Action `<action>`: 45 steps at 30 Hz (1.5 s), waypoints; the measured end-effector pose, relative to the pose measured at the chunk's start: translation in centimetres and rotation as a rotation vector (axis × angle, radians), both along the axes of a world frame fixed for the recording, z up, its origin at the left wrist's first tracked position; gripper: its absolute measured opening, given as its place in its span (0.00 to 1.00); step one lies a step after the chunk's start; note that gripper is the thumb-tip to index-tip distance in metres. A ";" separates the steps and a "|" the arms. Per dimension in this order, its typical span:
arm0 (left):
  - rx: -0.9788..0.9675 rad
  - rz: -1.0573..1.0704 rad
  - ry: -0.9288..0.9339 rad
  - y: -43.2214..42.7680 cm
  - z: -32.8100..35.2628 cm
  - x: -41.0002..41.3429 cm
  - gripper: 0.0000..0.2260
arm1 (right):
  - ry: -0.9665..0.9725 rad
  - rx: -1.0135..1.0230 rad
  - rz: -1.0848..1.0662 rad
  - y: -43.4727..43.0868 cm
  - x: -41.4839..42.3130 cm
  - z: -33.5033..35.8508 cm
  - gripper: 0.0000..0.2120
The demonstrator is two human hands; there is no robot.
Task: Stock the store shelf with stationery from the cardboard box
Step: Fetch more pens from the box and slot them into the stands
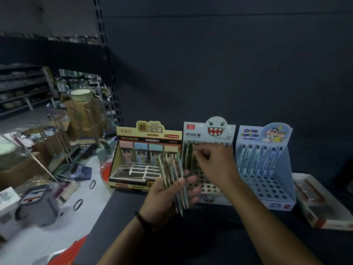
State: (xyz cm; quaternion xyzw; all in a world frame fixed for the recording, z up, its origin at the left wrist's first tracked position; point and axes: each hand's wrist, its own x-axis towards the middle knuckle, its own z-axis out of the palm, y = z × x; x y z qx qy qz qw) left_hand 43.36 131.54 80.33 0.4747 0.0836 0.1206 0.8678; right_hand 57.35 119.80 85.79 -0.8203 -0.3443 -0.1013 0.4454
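I see left hand (168,194) low over dark shelf (191,236); its fingers (193,185) wrapped round bundle of pens (172,169), tips pointing down; right hand (215,163) reaches into shark-face display box (208,131), middle of three boxes on shelf; right fingertips (195,151) pinch top of green pen (188,157) standing in back row; yellow lead-refill box (145,150) just left; blue cartoon pen display (267,169) just right.

One view only. Your head-worn camera faces forward and down, close to the shark-faced display box (208,131), which sits just right of frame centre. Behind that box rises the shelf back panel (229,64); left of it, store floor (47,243).
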 end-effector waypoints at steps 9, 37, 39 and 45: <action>0.195 -0.033 -0.043 -1.5 2.3 1.6 0.12 | 0.217 0.089 0.191 -2.8 -0.8 2.8 0.16; 0.279 0.166 -0.054 -0.2 -0.3 2.4 0.12 | 0.143 0.215 0.126 -3.1 2.4 3.5 0.02; 0.295 0.176 -0.040 -0.2 -0.3 2.5 0.12 | 0.049 0.180 0.039 -2.4 2.2 3.2 0.08; 0.168 0.106 -0.063 0.1 -0.2 2.5 0.17 | -0.131 0.083 -0.041 -0.9 2.5 1.7 0.12</action>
